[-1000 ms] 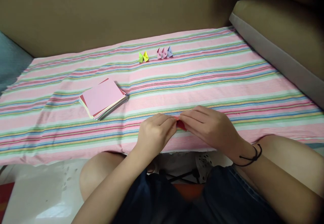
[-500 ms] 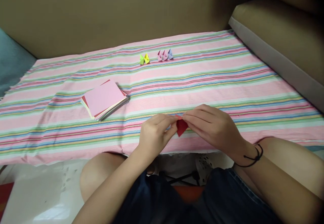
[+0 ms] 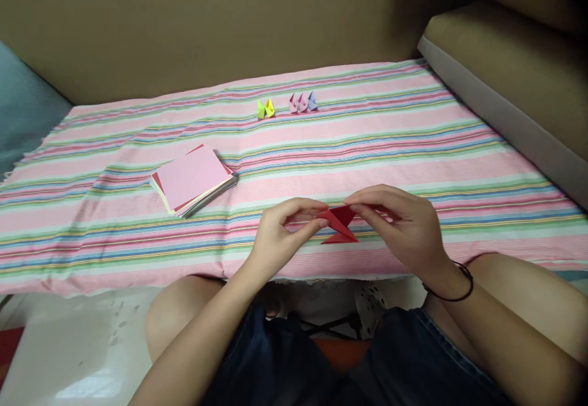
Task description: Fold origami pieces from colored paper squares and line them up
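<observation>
A small folded piece of red paper is held up between my two hands, over the near edge of the striped cloth. My left hand pinches its left end between thumb and fingers. On the other side, the thumb and fingertips of my right hand grip its upper right corner. Several small folded paper figures stand farther back: a green one and a yellow one side by side, then two pink ones and a blue one.
A stack of coloured paper with a pink sheet on top lies to the left on the striped cloth. A brown padded backrest rises behind, and a cushioned armrest borders the right side.
The red paper has been turned and spread, showing more of its folded flaps. My hands have moved slightly apart, and the view has shifted a little.
</observation>
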Demonstrator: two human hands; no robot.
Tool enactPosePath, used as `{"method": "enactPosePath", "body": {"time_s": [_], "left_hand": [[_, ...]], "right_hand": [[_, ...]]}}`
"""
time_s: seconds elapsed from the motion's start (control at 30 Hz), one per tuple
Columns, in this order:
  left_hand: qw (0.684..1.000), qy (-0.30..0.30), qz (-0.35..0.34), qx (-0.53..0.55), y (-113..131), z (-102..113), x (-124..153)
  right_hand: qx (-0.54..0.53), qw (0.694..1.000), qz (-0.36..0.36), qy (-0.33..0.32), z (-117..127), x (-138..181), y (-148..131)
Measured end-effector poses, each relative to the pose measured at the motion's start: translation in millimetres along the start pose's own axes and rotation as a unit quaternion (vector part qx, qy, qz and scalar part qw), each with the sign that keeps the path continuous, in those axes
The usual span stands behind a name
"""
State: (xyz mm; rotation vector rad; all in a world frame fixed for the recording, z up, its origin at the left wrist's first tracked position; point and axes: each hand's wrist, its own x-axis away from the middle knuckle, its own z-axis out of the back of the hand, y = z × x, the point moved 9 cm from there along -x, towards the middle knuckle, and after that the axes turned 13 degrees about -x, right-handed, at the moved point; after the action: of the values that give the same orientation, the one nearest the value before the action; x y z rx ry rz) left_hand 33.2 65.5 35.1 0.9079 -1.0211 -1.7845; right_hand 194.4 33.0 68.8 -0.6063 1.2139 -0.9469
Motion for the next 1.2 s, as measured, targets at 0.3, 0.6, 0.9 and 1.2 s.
{"method": "enactPosePath", "body": {"time_s": [0.3, 0.6, 0.9, 1.2], "left_hand": [[0.996, -0.012, 0.021, -0.09, -8, -7, 2], [0.989, -0.044, 0.019, -0.143, -11, -14, 1], [0.979, -0.065, -0.042, -0.191, 0, -20, 3], [0.978, -0.055, -0.049, -0.193, 3, -11, -1]], "right_hand": [[-0.143, 0.967, -0.181, -0.104, -31, 8, 36], [-0.047, 0.974, -0.173, -0.141, -37, 7, 33], [-0.029, 0.972, -0.179, -0.149, -42, 8, 30], [-0.078, 0.954, -0.238, -0.166, -31, 11, 42]]}}
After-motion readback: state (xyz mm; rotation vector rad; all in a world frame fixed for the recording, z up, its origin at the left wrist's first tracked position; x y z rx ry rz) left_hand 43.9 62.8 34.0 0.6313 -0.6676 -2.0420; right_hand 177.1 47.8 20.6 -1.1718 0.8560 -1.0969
